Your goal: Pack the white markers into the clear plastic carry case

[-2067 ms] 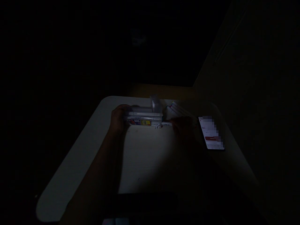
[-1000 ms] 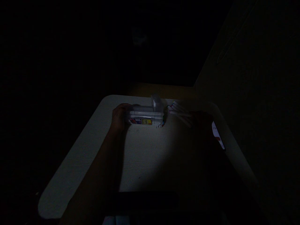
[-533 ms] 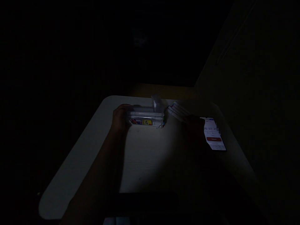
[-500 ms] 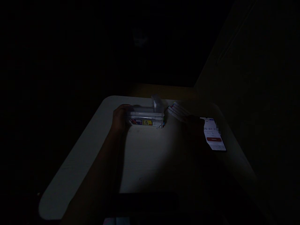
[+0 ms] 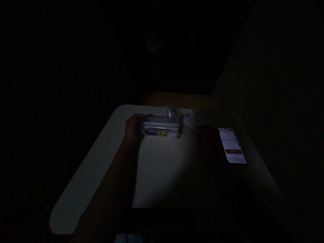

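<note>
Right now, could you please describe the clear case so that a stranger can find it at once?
Start from the pale table; towards its far edge, the left hand holds the left end of the case. The pens and the lit phone lie to its right. Unlike them, the case is a see-through box, with a partly yellow label on its near side.

Free: bare counter, lower centre, shadowed to the right; counter strip, lower left. Narrow gap: between clear case and loose pens, right of centre. Obstacles: left grip at case's left end; right grip at pens' near ends; phone, right.
</note>
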Demonstrator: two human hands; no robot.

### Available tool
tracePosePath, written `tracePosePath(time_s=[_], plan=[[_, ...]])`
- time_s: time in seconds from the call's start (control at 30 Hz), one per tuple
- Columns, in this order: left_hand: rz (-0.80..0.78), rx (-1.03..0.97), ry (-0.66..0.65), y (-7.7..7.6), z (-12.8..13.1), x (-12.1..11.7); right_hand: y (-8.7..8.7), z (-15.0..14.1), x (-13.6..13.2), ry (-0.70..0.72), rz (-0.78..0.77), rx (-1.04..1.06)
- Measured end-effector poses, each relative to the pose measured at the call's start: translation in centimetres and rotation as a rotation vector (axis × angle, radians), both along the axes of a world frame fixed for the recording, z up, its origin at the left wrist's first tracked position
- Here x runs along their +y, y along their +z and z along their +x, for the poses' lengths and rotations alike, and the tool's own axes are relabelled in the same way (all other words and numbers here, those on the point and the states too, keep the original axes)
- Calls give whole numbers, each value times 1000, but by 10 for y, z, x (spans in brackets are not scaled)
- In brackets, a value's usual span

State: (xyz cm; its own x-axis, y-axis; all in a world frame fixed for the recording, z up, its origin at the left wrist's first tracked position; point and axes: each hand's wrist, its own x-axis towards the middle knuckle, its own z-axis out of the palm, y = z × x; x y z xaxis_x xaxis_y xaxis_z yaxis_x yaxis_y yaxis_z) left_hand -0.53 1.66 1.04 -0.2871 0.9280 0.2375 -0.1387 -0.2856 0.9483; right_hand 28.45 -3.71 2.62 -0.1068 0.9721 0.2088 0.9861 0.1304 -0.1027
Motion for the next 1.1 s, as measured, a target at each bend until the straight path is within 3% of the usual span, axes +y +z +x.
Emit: tracePosePath(time_s=[0.17, 0.3, 0.47, 0.73, 1.1], plan=[[-16, -12, 16, 0, -1, 1, 2, -4, -5, 59, 97, 58], [-12, -6, -17, -3, -5, 4, -12, -12, -6, 338, 291, 209], [-8, -2, -44, -7, -7, 5, -24, -26, -6, 600, 350, 281], [-37, 15, -9, -5, -7, 5, -14, -29, -10, 572, 190, 203], [-16, -2, -5, -2, -2, 2, 0, -32, -10, 449, 107, 142]])
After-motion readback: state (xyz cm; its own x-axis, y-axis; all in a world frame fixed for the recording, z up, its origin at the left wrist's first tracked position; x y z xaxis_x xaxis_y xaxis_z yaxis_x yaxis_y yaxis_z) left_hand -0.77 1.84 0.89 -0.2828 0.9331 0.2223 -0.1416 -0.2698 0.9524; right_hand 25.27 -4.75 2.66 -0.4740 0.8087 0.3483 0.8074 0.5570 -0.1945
